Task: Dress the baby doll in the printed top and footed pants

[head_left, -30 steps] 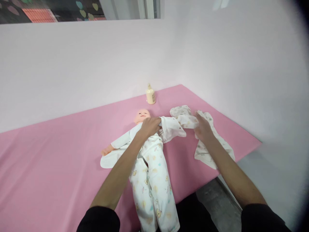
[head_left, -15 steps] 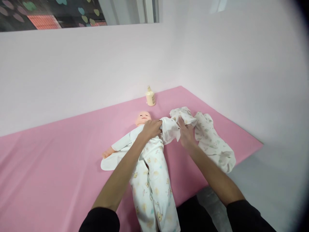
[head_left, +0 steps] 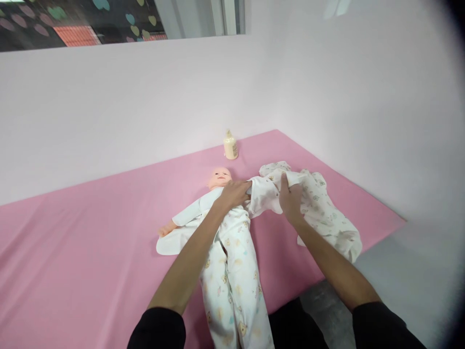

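Observation:
A baby doll (head_left: pixel 220 178) lies on its back on the pink surface, wearing a white long-sleeved baby shirt (head_left: pixel 192 212) and patterned trousers (head_left: pixel 238 271). My left hand (head_left: pixel 235 195) rests across the doll's upper chest, its fingers curled into the shirt at the shoulder. To the right, my right hand (head_left: pixel 291 198) grips the white cloth stretched out from that shoulder, thumb on top. The doll's arm on this side is hidden by the cloth and my hands. Its other arm (head_left: pixel 168 228) lies out to the left, the small hand bare.
A crumpled patterned white garment (head_left: pixel 329 213) lies to the right, beside my right hand. Behind the doll's head stands a cream pump bottle (head_left: pixel 230 147). White walls (head_left: pixel 145 106) border the pink padded surface (head_left: pixel 90 252) at the back and right.
My right hand has moved a little to the right along the cloth, which now reaches further towards the crumpled garment. My left hand stays at the doll's shoulder. The view has shifted slightly.

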